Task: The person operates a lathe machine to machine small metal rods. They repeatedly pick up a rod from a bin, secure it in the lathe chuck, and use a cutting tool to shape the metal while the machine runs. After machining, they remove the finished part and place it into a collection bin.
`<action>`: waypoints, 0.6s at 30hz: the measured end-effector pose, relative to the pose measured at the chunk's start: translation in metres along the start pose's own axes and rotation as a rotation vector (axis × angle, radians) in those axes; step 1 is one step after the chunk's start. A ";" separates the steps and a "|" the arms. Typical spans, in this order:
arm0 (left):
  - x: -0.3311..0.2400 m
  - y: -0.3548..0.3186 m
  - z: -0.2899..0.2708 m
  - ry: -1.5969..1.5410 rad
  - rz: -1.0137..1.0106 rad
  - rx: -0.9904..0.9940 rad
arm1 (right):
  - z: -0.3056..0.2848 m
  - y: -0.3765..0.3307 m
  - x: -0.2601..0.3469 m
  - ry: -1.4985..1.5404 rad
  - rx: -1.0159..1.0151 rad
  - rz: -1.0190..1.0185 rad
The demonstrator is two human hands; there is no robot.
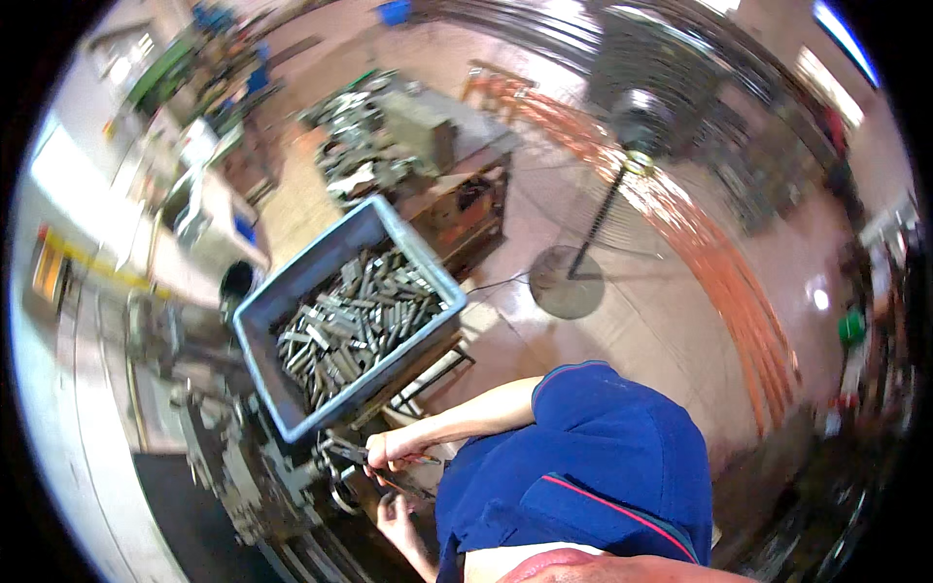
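Observation:
My right hand (387,451) is closed round a hand tool (420,458) with orange-red handles. It looks like pliers, though blur hides its exact kind. The tool's metal end points left over a dark metal machine (248,466), near a shiny ring-shaped part (342,494). Just below, my left hand (397,523) has its fingers curled close to the machine's edge; whether something small and dark lies in them is unclear. Beyond my hands stands a blue plastic crate (255,347), holding many short metal bars (360,316).
Behind the crate, a workbench (471,155) carries metal parts and a grey block (418,131). A pedestal fan (637,117) stands on a round base (567,282). Long copper-coloured rods (714,257) lie along the floor. More machinery (194,73) is at the far left.

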State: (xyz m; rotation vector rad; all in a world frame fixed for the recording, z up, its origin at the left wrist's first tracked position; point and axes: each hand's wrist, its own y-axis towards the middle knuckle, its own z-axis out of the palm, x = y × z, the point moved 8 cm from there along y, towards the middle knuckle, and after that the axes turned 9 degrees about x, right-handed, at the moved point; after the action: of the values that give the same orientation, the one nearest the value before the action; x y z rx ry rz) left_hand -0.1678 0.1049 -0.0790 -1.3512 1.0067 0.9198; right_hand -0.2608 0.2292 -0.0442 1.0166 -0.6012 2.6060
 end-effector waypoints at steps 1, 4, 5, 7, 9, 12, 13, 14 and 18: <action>0.015 -0.020 -0.027 -0.092 -0.017 -0.183 | 0.009 0.008 -0.001 0.023 0.027 0.084; 0.079 -0.092 -0.096 -0.109 -0.152 -0.515 | 0.034 0.039 -0.011 0.054 0.184 0.101; 0.094 -0.121 -0.104 -0.183 -0.168 -0.600 | 0.047 0.041 -0.015 0.044 0.208 0.152; 0.085 -0.176 -0.095 -0.226 -0.207 -0.772 | 0.061 0.044 -0.025 0.070 0.329 0.204; 0.099 -0.231 -0.078 -0.158 -0.134 -0.950 | 0.076 0.043 -0.055 0.203 0.409 0.356; 0.129 -0.315 -0.041 -0.165 -0.413 -1.206 | 0.098 0.031 -0.093 0.284 0.451 0.595; 0.113 -0.334 -0.031 0.005 -0.364 -1.221 | 0.106 0.028 -0.112 0.448 0.551 0.704; 0.120 -0.358 -0.010 -0.188 -0.324 -1.333 | 0.123 0.025 -0.113 0.273 0.531 0.746; 0.154 -0.443 0.054 -0.466 -0.247 -1.718 | 0.157 0.008 -0.141 0.150 0.665 0.837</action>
State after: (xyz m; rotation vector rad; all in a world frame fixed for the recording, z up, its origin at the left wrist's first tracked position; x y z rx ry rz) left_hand 0.3034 0.1397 -0.0829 -2.2908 -0.6204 1.8855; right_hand -0.0731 0.1325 -0.0392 0.8079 -0.0944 3.7399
